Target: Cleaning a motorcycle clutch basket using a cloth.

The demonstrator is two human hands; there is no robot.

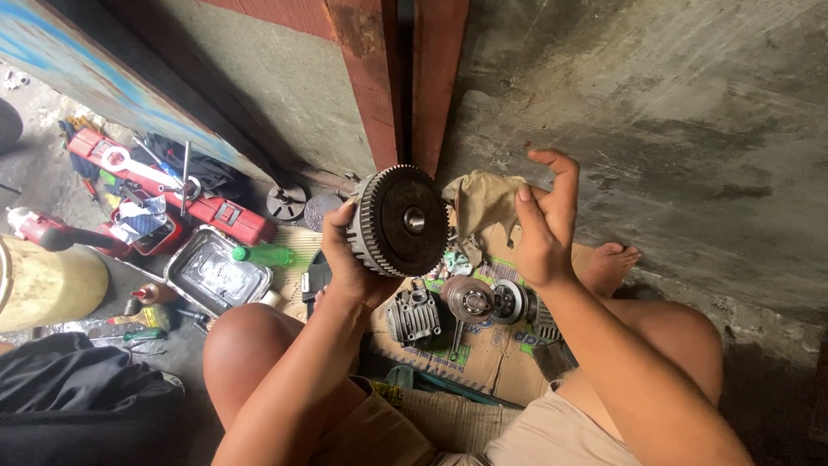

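Gripping toothed clutch drum (402,221), hub toward camera: left hand (352,259); right hand (543,226) fingers apart.

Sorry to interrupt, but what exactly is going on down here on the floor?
A person sits on the floor with bare knees up, holding a round, toothed metal gear drum upright in the left hand. The right hand is open beside it, holding nothing, just in front of a tan rag. Below, on flattened cardboard, lie a finned cylinder part and a disc with a bearing. A metal tray, a green bottle and a red toolbox sit to the left.
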